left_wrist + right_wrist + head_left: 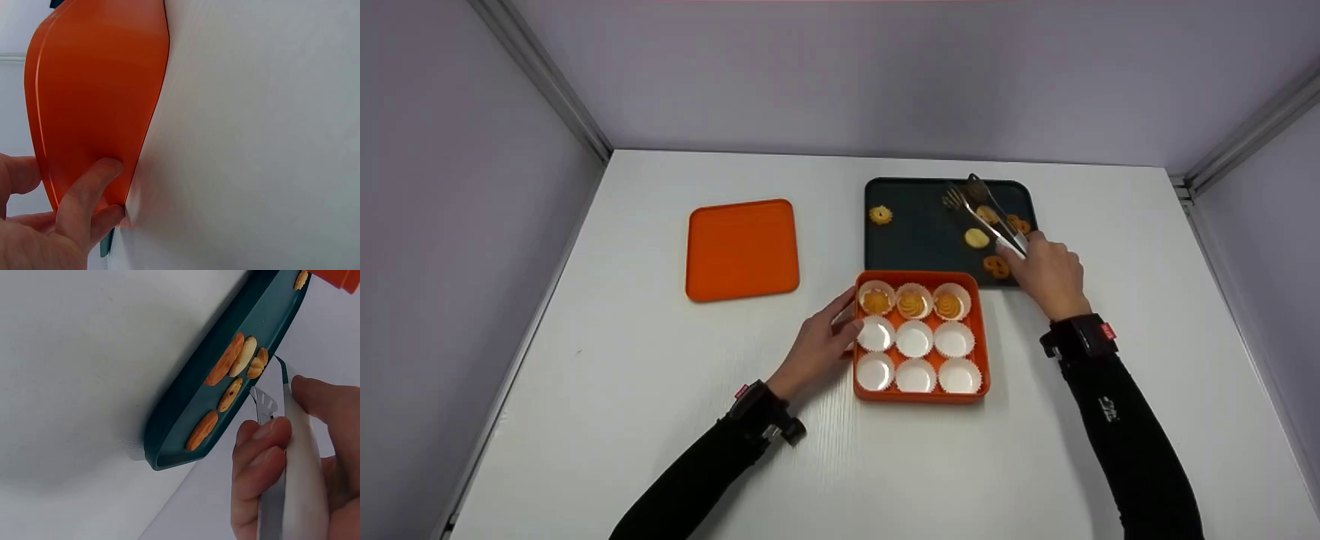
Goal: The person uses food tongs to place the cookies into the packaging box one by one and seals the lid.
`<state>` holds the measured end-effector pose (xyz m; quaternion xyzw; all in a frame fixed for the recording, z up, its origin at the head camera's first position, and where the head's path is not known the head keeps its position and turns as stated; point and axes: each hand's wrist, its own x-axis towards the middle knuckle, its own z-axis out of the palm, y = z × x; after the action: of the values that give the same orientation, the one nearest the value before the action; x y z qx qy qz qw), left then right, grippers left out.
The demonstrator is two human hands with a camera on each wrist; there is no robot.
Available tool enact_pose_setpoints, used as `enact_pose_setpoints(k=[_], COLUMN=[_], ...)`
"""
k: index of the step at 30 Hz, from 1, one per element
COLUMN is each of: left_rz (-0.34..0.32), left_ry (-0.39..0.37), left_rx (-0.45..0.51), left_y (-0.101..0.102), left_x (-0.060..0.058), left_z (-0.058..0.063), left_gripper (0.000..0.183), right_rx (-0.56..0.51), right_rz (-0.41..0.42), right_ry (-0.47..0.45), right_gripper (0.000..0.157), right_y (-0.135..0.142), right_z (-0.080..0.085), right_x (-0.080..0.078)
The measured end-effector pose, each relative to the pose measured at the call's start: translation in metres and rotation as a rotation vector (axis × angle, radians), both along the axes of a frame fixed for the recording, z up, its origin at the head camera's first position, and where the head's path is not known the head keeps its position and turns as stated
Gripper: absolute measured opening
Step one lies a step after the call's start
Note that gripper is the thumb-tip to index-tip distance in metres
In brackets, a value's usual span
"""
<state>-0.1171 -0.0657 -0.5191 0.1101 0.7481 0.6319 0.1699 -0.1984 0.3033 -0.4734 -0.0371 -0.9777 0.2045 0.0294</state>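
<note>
My left hand [817,341] holds the left wall of an orange box [921,398], with the thumb at its rim and other fingers against the outer side. Paper cups fill the box in rows; the far row holds swirl cookies [911,304], and the other cups [914,339] have none. My right hand [1048,274] grips metal tongs [990,225] with pale handles. One tong end is fork-like, the other slotted; they stand apart over the right part of a dark green tray [915,247]. Near them lie pretzel cookies [996,267] and a pale round cookie [976,238].
An orange square lid or tray [742,251] lies on the white table [622,360] to the left. One flower-shaped cookie [880,215] sits at the green tray's left side. The box stands right against the tray's near edge. Pale walls [825,82] enclose the table's back and sides.
</note>
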Motion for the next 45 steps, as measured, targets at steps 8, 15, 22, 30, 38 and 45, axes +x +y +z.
enact_pose_setpoints(k=[8, 15, 22, 30, 38, 45], left_rz=[0.006, 0.026, 0.043, 0.038, 0.029, 0.033], left_ry=[-0.010, -0.008, -0.009, 0.020, 0.027, -0.004], left_rx=[0.004, 0.015, 0.002, -0.024, -0.025, -0.001], left_y=[0.000, 0.002, 0.007, 0.007, 0.007, 0.008], left_x=[0.001, 0.001, -0.002, -0.007, -0.009, -0.009], left_z=[-0.001, 0.000, 0.001, 0.001, 0.000, 0.000], left_gripper=[0.063, 0.061, 0.062, 0.063, 0.063, 0.063], right_rx=[-0.009, 0.024, 0.046, 0.070, 0.093, 0.088], right_rz=[0.006, 0.014, 0.026, 0.036, 0.032, 0.045], right_ry=[-0.008, 0.016, 0.037, 0.058, 0.066, 0.098], right_gripper=[0.051, 0.051, 0.050, 0.052, 0.053, 0.046], right_y=[-0.001, -0.001, -0.002, -0.006, -0.007, -0.007], right_z=[-0.004, -0.005, -0.004, -0.005, -0.006, -0.007], right_x=[-0.003, -0.004, -0.005, -0.008, -0.011, -0.007])
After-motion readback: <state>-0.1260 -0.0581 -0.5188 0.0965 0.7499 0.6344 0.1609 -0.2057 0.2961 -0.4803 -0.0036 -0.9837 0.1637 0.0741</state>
